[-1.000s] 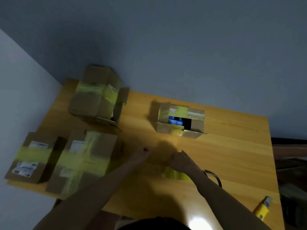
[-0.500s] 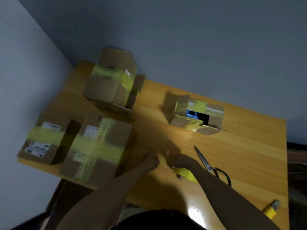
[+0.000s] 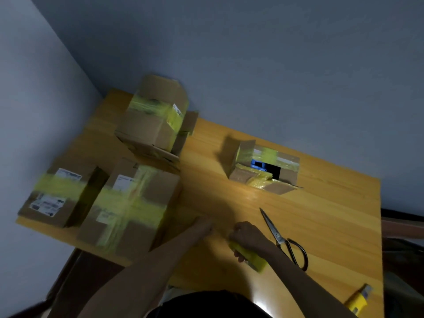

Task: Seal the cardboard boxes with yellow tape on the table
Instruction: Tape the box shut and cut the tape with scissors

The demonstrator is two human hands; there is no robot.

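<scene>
My right hand (image 3: 249, 236) grips a yellow tape roll (image 3: 251, 257) near the front of the wooden table (image 3: 332, 214). My left hand (image 3: 204, 226) is close beside it with curled fingers; the tape end it may pinch is too blurred to make out. A small cardboard box (image 3: 263, 168) in the middle stands partly open, with yellow tape over it and something blue inside. Three boxes wrapped in yellow tape sit on the left: one at the back (image 3: 156, 118), one at the front (image 3: 130, 205), one at the far left (image 3: 57, 196).
Black-handled scissors (image 3: 284, 241) lie just right of my right hand. A yellow utility knife (image 3: 358, 300) lies at the table's front right corner. Blue-grey walls close in behind and to the left. A dark object stands past the right edge.
The view swung, so the boxes sit more to the right in frame. The scissors came into sight beside my right hand. Both hands stay close together at the tape roll.
</scene>
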